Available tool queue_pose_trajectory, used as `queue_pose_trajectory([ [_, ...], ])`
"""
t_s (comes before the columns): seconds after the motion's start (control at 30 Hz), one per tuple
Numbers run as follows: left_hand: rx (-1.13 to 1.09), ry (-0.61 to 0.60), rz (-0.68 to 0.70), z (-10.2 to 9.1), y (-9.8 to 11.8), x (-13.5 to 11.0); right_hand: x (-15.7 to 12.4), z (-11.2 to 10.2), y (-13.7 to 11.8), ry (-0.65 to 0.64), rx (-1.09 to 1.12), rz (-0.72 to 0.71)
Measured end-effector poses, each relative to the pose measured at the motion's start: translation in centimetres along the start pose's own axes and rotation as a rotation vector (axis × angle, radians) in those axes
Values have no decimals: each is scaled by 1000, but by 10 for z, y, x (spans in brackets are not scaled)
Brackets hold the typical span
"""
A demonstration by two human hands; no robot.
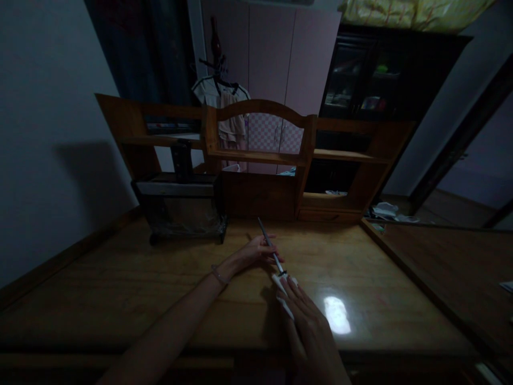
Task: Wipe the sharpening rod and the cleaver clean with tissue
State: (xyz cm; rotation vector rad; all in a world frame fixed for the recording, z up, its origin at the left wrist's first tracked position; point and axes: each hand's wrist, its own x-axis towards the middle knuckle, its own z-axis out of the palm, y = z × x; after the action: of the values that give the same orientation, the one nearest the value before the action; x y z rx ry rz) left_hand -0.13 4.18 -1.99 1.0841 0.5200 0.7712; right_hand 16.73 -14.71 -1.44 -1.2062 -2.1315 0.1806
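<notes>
A sharpening steel (264, 233), a slim grey rod with a small dark guard, slants up and away from me above the wooden desk. My left hand (256, 250) is closed round the middle of its rod, with a bracelet on that wrist. Below the guard, a white cloth or tissue (285, 307) wraps the handle end. My right hand (306, 318) is closed over this cloth, its fingers lying along the handle, which is mostly hidden.
The wooden desk (176, 289) carries a raised shelf unit (260, 156) along its back. On the left stands a black rack with plastic film (186, 214), a black block (182, 162) on top. A brown wooden surface (433, 262) adjoins at right. Bright light reflects near my right hand.
</notes>
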Motion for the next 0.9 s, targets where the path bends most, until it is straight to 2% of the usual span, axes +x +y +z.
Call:
queue_pose_trajectory([
  [0.1,16,9,-9,1,1,0,-1,-4,-2,17,61,-4],
  [0.33,19,3,0,0,1,-1,-4,-13,-6,74,165,89],
  [0.53,5,1,-1,-1,-1,2,7,-19,-10,173,139,170],
  [0.7,5,49,-1,0,1,2,19,-6,-10,56,59,98],
  [0.9,18,-16,-16,0,2,0,12,-2,-12,-49,74,87],
])
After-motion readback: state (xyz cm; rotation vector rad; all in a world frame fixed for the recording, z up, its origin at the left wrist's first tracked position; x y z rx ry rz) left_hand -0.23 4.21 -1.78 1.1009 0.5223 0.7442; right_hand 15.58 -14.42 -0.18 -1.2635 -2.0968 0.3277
